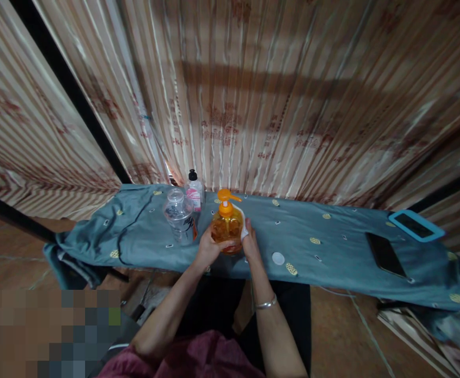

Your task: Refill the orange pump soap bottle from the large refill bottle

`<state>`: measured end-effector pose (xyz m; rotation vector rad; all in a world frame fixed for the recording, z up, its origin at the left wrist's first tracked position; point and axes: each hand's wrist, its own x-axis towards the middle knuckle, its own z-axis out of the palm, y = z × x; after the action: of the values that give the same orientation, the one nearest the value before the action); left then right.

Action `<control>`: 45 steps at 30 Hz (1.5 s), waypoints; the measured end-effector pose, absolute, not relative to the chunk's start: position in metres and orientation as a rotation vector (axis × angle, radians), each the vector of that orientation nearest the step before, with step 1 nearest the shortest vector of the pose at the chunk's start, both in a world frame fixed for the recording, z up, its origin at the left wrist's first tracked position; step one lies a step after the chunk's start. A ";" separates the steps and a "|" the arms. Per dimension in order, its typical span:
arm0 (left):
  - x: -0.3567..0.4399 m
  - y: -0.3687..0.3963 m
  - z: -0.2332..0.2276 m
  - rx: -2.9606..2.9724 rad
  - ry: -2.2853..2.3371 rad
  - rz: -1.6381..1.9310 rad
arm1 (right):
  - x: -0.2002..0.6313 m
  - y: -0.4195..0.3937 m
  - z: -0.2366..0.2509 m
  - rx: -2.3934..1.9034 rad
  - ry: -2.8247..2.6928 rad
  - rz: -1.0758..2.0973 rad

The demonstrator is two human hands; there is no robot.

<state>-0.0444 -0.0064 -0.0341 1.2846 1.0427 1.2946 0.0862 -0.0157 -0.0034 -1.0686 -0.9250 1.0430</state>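
An amber pump bottle (227, 231) with an orange pump head stands upright near the middle of the cloth-covered table. Around its lower left side my left hand (209, 249) is closed. On its right side my right hand (249, 242) presses a white cloth or tissue (244, 229) against it; the fingertips are partly hidden. Left of the pump bottle stands a clear plastic bottle (179, 218) without a cap. Just behind that is a smaller bottle (194, 191) with a black cap and a pink label.
A teal patterned cloth covers the narrow table (293, 226). To the right lie a white disc (278, 258), a black phone (385, 254) and a blue-framed tablet-like device (416, 226). A striped curtain (246, 105) hangs behind; dark poles (72, 89) slant at the sides.
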 end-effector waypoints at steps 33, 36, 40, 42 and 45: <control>-0.050 0.005 -0.038 1.285 1.077 1.331 | 0.138 -0.028 -0.044 -1.136 -0.199 1.210; -0.050 0.006 -0.041 1.336 1.083 1.304 | 0.157 0.004 -0.030 -1.094 -0.174 1.146; -0.050 0.005 -0.042 1.374 1.096 1.284 | 0.184 0.037 -0.029 -1.030 -0.117 1.151; -0.050 0.004 -0.041 1.385 1.099 1.294 | 0.193 0.042 -0.040 -1.065 -0.067 1.180; -0.050 0.004 -0.041 1.387 1.067 1.313 | 0.197 0.043 -0.061 -1.131 -0.019 1.250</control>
<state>-0.0496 0.0040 -0.0413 1.3868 1.0668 1.3129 0.1968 0.0429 -0.0606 -1.1309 -0.0189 1.2500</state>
